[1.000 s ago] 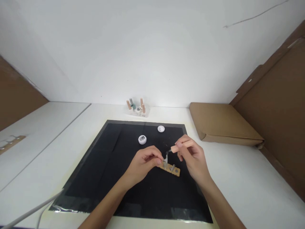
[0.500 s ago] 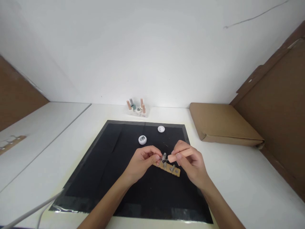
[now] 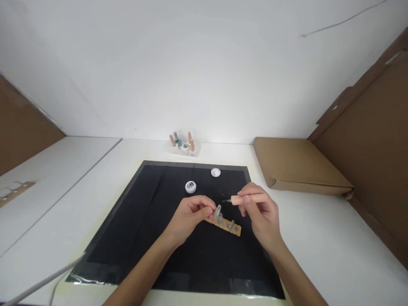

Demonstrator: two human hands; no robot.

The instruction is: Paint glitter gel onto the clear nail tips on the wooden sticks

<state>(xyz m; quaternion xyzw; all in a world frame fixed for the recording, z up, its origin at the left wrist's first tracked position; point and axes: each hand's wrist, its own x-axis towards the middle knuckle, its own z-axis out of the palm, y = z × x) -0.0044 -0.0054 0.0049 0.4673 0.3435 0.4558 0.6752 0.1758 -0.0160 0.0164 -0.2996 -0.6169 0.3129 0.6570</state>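
Observation:
My left hand (image 3: 191,217) pinches a clear nail tip (image 3: 217,211) between thumb and fingers. It is held over a small wooden strip (image 3: 235,230), which bears more clear tips on small stands; the strip's left end is hidden by the hand. In my right hand (image 3: 262,214) is a peach-handled brush (image 3: 250,199), gripped by thumb and fingers. Its thin dark bristle end points left, a little above and to the right of the tip, not touching it. Beyond the left hand sits a round white jar (image 3: 190,187) with silvery contents.
A black mat (image 3: 134,229) lies under the hands. A white lid (image 3: 216,172) rests near its back edge. Behind stands a clear tray (image 3: 183,151) of bottles. A cardboard box (image 3: 306,163) is at right, another wooden strip (image 3: 15,194) far left, a cable (image 3: 47,278) at front left.
My right hand has moved up and right with the brush, whose bristle end is now apart from the clear tip. My left hand has barely moved.

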